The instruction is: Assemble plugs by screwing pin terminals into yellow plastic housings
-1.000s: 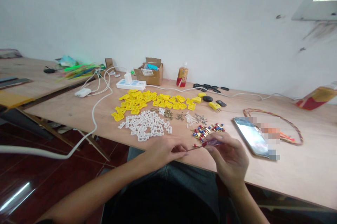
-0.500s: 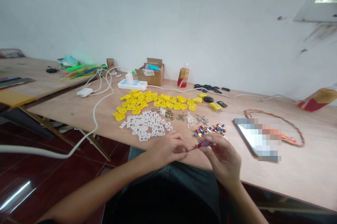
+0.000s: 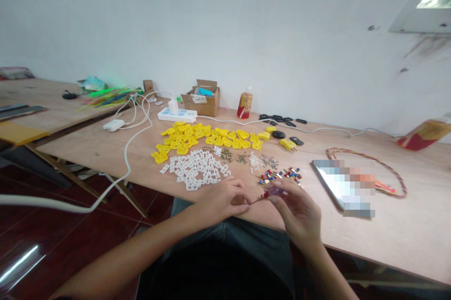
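Note:
My right hand (image 3: 299, 210) grips the purple-and-red handle of a screwdriver (image 3: 267, 193), its shaft pointing left. At the shaft's tip, the fingers of my left hand (image 3: 225, 200) are pinched together close to the table's front edge; whatever they hold is hidden. White plastic parts (image 3: 198, 168) lie in a pile just beyond the left hand. Small red, blue and brass-coloured pieces (image 3: 270, 177) are heaped behind the right hand. Small piles of screws (image 3: 241, 158) and white pegs (image 3: 255, 161) lie further back.
Behind these spread yellow plug shells (image 3: 186, 135), a white power strip (image 3: 177, 114), a cardboard box (image 3: 200, 106) and a bottle (image 3: 244, 104). On the right lie a phone (image 3: 334, 185) and a braided cord (image 3: 387, 168). A white cable (image 3: 128, 159) hangs over the table's left side.
Both hands keep almost the same place, with the screwdriver still between them. The right hand and handle have shifted very slightly; the whole view has moved a little.

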`<state>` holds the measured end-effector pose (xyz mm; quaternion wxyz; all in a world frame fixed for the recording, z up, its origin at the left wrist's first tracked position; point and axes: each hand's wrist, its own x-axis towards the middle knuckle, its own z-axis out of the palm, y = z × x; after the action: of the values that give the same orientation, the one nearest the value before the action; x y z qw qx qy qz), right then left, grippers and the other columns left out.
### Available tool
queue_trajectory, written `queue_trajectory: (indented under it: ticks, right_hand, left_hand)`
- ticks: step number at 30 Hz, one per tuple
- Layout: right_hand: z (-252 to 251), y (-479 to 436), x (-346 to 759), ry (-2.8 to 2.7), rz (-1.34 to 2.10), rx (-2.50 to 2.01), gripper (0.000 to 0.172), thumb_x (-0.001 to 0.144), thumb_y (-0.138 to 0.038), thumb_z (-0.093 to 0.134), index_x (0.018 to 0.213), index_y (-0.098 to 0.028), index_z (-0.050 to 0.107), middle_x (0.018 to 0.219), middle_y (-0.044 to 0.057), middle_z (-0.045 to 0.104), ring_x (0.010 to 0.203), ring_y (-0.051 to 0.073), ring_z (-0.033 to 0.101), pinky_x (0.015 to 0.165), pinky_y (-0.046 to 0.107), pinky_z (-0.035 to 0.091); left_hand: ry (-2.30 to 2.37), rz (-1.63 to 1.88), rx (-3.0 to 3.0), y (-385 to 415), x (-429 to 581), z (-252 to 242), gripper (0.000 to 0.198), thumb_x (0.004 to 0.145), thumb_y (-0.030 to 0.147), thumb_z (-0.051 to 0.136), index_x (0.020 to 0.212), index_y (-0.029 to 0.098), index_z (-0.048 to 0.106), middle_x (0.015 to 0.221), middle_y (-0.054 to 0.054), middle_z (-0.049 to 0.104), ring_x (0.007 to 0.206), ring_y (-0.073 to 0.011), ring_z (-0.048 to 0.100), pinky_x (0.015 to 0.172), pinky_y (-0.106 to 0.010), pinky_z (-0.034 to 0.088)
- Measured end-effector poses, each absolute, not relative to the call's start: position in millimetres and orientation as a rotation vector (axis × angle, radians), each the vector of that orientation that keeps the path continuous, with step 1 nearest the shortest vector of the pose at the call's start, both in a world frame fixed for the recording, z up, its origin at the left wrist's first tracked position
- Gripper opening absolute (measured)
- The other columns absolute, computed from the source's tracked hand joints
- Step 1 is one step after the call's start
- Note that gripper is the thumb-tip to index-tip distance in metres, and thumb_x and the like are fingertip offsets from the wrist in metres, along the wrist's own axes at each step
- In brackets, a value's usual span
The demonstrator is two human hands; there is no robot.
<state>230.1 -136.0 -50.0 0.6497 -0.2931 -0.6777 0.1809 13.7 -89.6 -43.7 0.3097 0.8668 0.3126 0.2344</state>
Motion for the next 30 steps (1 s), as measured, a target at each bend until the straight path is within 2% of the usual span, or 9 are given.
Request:
queue_trajectory:
  ticks: [5,10,17,22,25,28,30]
  right_hand:
    - [-46.8,-134.6,232.0,-1.569,0.521,-0.686,0.028,0.102,-0.016,0.065,0.123,-0.030,0.076,0.101,0.005,0.084,0.087,0.020,0.080,0.071,0.032,0.069]
    - [-46.6,-134.6,233.8,-1.579,0.554,-0.717,0.031,0.103,-0.017,0.062,0.128,-0.030,0.075,0.105,0.006,0.083,0.091,0.019,0.079,0.076,0.033,0.069]
    - [-47.9,-134.1,231.8,-1.656,0.388,-0.714,0.037,0.095,-0.009,0.070,0.123,-0.032,0.077,0.099,0.005,0.080,0.094,0.021,0.076,0.076,0.035,0.067]
    - [-45.8,-131.9,229.9,-1.588,0.379,-0.718,0.032,0.085,-0.013,0.085,0.112,-0.032,0.082,0.098,0.004,0.073,0.086,0.020,0.074,0.068,0.035,0.065]
    - [-41.2,-132.0,230.4,-1.590,0.393,-0.740,0.032,0.086,-0.012,0.084,0.109,-0.033,0.083,0.090,0.002,0.074,0.080,0.019,0.073,0.065,0.033,0.062]
    - [-37.7,-133.8,230.1,-1.602,0.423,-0.746,0.034,0.088,-0.010,0.081,0.112,-0.034,0.083,0.087,0.001,0.076,0.076,0.019,0.073,0.064,0.033,0.061]
    - [-37.4,-135.9,229.0,-1.591,0.446,-0.728,0.033,0.088,-0.010,0.081,0.111,-0.034,0.083,0.088,0.001,0.075,0.076,0.018,0.072,0.065,0.033,0.061]
  left_hand:
    - [0.797,0.606,2.298,-89.2,13.5,-41.3,0.006,0.095,0.022,0.078,0.099,0.020,0.082,0.104,-0.005,0.074,0.104,-0.0231,0.067,0.093,-0.031,0.047]
    - [0.783,0.591,2.297,-89.1,13.2,-39.3,0.007,0.097,0.023,0.076,0.099,0.020,0.082,0.104,-0.004,0.074,0.103,-0.0230,0.067,0.092,-0.032,0.047]
    - [0.819,0.602,2.274,-87.1,13.8,-45.4,0.006,0.094,0.022,0.079,0.099,0.021,0.083,0.102,-0.004,0.074,0.102,-0.0228,0.067,0.088,-0.030,0.048]
    - [0.789,0.601,2.299,-84.9,13.0,-44.8,0.007,0.097,0.025,0.077,0.099,0.020,0.082,0.101,-0.004,0.074,0.100,-0.0222,0.067,0.089,-0.031,0.047]
    - [0.812,0.610,2.314,-89.4,15.9,-46.7,0.007,0.098,0.018,0.073,0.097,0.019,0.079,0.100,-0.004,0.073,0.100,-0.0217,0.066,0.088,-0.030,0.047]
    - [0.922,0.662,2.379,-100.1,22.4,-54.3,0.018,0.097,0.005,0.063,0.095,0.018,0.075,0.100,-0.005,0.072,0.100,-0.0227,0.064,0.088,-0.032,0.048]
    - [1.007,0.679,2.433,-107.3,26.5,-59.2,0.021,0.097,0.004,0.059,0.098,0.019,0.074,0.101,-0.006,0.070,0.100,-0.0241,0.063,0.088,-0.034,0.048]
